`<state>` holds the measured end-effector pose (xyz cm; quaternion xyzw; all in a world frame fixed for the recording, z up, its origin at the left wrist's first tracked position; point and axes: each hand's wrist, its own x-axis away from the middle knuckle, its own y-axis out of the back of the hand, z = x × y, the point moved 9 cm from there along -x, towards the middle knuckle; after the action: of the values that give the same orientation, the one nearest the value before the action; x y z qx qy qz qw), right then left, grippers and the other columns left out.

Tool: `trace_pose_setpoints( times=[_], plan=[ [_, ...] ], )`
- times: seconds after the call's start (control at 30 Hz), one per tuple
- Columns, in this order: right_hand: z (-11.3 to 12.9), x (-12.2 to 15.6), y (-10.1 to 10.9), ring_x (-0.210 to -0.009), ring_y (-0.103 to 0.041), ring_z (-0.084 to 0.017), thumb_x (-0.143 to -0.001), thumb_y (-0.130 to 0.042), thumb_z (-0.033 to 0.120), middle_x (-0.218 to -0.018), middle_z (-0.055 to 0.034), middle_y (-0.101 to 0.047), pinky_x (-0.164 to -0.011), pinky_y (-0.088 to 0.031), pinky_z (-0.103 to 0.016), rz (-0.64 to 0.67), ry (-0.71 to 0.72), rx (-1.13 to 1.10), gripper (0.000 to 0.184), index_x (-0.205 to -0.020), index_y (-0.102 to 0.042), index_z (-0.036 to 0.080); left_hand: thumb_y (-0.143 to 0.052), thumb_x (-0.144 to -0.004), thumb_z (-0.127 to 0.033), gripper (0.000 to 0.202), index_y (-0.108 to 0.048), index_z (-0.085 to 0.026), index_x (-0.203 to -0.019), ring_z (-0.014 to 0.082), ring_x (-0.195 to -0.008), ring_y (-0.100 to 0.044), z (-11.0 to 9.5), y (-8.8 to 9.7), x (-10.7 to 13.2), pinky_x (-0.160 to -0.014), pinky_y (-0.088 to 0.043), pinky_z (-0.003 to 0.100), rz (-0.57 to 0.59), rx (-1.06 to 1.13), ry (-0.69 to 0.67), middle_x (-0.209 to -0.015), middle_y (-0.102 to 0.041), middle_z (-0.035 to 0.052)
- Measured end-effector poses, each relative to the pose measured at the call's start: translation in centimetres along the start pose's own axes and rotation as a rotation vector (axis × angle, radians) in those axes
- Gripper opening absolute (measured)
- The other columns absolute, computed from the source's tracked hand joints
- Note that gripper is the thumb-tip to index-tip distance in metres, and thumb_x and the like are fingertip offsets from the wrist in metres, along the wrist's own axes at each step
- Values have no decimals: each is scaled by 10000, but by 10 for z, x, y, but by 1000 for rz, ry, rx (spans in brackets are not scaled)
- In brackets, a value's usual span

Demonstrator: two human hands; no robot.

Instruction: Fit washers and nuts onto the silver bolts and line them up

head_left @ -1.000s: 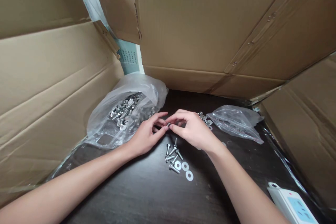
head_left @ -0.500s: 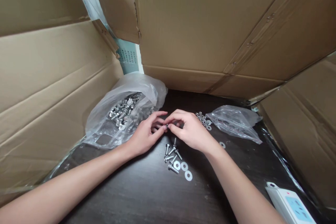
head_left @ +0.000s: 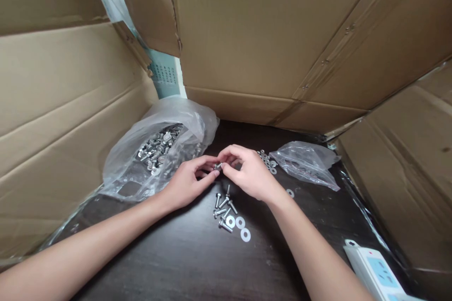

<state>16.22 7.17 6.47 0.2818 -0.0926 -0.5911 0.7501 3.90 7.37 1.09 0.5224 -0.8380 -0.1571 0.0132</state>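
Note:
My left hand (head_left: 187, 181) and my right hand (head_left: 247, 171) meet above a dark table (head_left: 176, 254), fingertips pinched together on one small metal bolt (head_left: 218, 166). Just below the hands lie several loose bolts (head_left: 222, 204) and three flat washers (head_left: 237, 225). To the left a clear plastic bag (head_left: 155, 150) lies open, full of bolts. A smaller clear bag (head_left: 305, 164) lies to the right, with a little heap of nuts and washers (head_left: 266, 160) at its mouth, just behind my right hand.
Cardboard walls (head_left: 264, 33) close in the table on the left, back and right. A white power strip (head_left: 374, 270) lies at the near right edge. One stray washer (head_left: 290, 193) sits right of my right wrist.
The view has shifted, so everything sits slightly further left. Both hands stay pinched together on the small bolt, fingers working slightly; nothing on the table has moved.

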Motion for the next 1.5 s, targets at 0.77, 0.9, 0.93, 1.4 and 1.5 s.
trace_pose_setpoints(
  times=[0.77, 0.9, 0.93, 1.4, 1.5],
  plan=[
    [-87, 18, 77, -738, -675, -205, -744, -627, 145, -825, -35, -767, -658, -421, -311, 65, -468, 719, 200, -871, -766, 213, -671, -909, -328, 286, -727, -173, -1143, 198, -880, -724, 2, 0, 1, -806, -612, 353, 6, -91, 22, -988, -778, 73],
    [-88, 19, 76, -737, -675, -200, -749, -615, 136, -860, -37, -765, -656, -419, -312, 72, -484, 725, 231, -900, -768, 219, -676, -906, -325, 283, -729, -176, -1141, 199, -881, -726, 2, 0, 2, -801, -612, 352, 12, -96, 17, -988, -781, 73],
    [-88, 19, 76, -740, -674, -200, -752, -615, 136, -864, -37, -763, -658, -418, -312, 74, -482, 726, 232, -905, -767, 220, -676, -906, -324, 281, -729, -178, -1141, 199, -881, -727, 2, 0, 2, -801, -613, 353, 13, -98, 18, -987, -782, 73],
    [-81, 15, 68, -828, -668, -233, -760, -638, 212, -946, -76, -742, -666, -416, -312, 79, -426, 825, 125, -848, -727, 208, -676, -908, -320, 264, -728, -183, -1127, 203, -892, -727, -1, 0, 2, -797, -614, 352, 9, -107, 9, -987, -785, 71],
    [-83, 16, 67, -843, -671, -243, -765, -641, 219, -967, -88, -744, -686, -424, -322, 91, -452, 818, 135, -869, -726, 198, -675, -910, -322, 266, -728, -181, -1129, 205, -895, -727, 0, -1, 2, -799, -610, 353, 12, -106, 14, -992, -785, 74]
  ],
)
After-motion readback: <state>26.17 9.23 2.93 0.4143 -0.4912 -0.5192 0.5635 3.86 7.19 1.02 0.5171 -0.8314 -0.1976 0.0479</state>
